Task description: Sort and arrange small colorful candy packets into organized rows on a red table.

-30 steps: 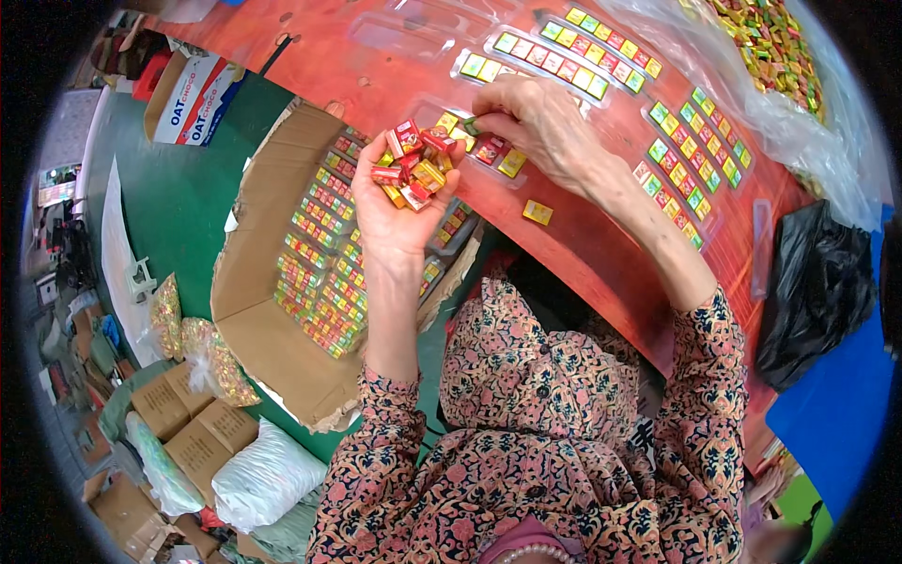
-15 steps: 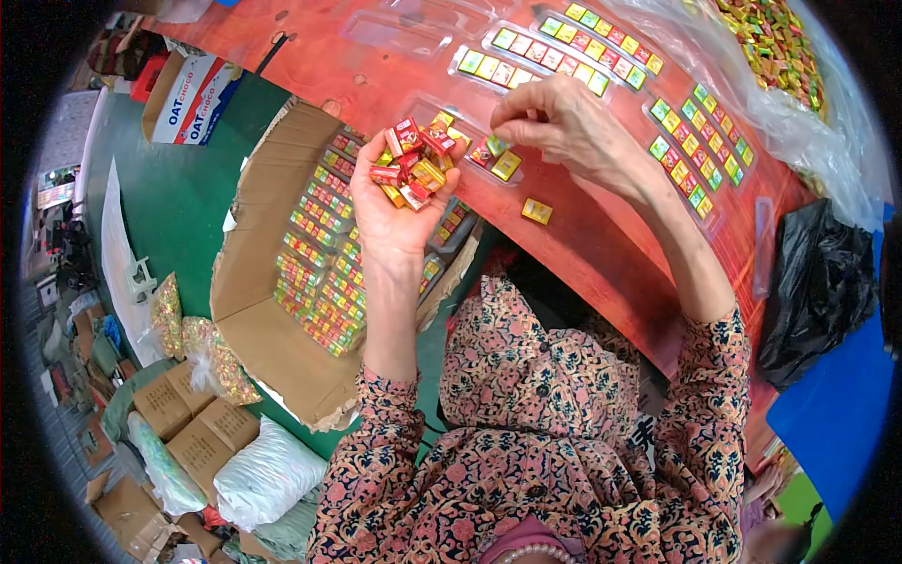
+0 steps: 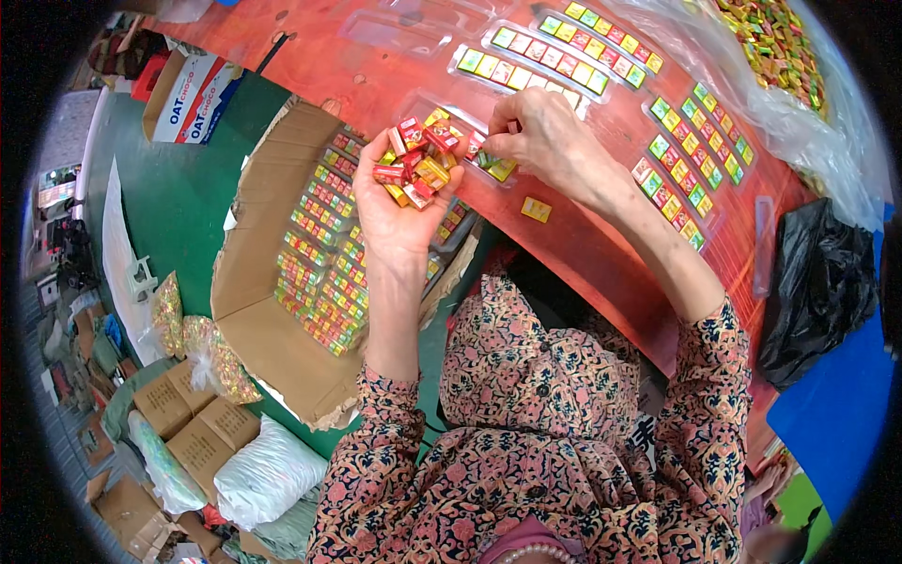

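Note:
My left hand is palm up, its fingers curled around a heap of small red and yellow wrapped candies. Close beside it, my right hand reaches down with its fingertips pinched together at a small green-wrapped candy. That piece is at a clear plastic tray, partly hidden behind both hands, where a yellow candy also lies. On the red table, a single yellow candy sits nearer to me.
Filled candy trays lie to the right and at the far side. Flat clear trays lie far left. A plastic-lined candy pile stands far right, above a black bag. Left of the table, an open carton holds more filled trays.
My right hand has shifted slightly left and down, its fingertips now lower over the tray. The candies in my left hand moved a little to the right with it.

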Available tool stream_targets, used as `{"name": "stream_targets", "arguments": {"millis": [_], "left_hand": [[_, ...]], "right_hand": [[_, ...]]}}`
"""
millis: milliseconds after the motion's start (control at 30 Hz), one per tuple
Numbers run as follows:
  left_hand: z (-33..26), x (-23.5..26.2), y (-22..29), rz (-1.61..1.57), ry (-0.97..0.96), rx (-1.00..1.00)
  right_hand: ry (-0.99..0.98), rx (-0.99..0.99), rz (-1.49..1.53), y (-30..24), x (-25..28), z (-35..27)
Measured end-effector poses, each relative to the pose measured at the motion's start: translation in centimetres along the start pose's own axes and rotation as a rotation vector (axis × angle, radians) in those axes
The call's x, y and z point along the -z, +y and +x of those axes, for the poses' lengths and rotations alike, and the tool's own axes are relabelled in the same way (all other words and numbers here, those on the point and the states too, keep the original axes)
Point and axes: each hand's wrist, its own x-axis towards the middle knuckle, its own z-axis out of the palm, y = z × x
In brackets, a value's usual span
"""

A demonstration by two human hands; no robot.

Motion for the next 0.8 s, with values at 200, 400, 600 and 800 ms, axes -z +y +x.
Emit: {"name": "stream_targets", "arguments": {"millis": [200, 400, 600, 800], "left_hand": [[-0.4, -0.3, -0.2, -0.004, -0.006, -0.024], [-0.4, -0.7, -0.1, -0.022, -0.039, 0.023], [-0.5, 0.1, 0.5, -0.071, -0.042, 0.041], [-1.8, -0.4, 1.1, -0.072, -0.047, 0.052]], "right_hand": [[0.115, 0.099, -0.096, 0.3, -1.1, -0.4], [0.234, 0.259, -0.314, -0.1, -1.6, -0.6], [0.263, 0.260, -0.143, 0.4, -1.8, -0.3], [0.164, 0.218, -0.155, -1.4, -2.0, 1.1]]}}
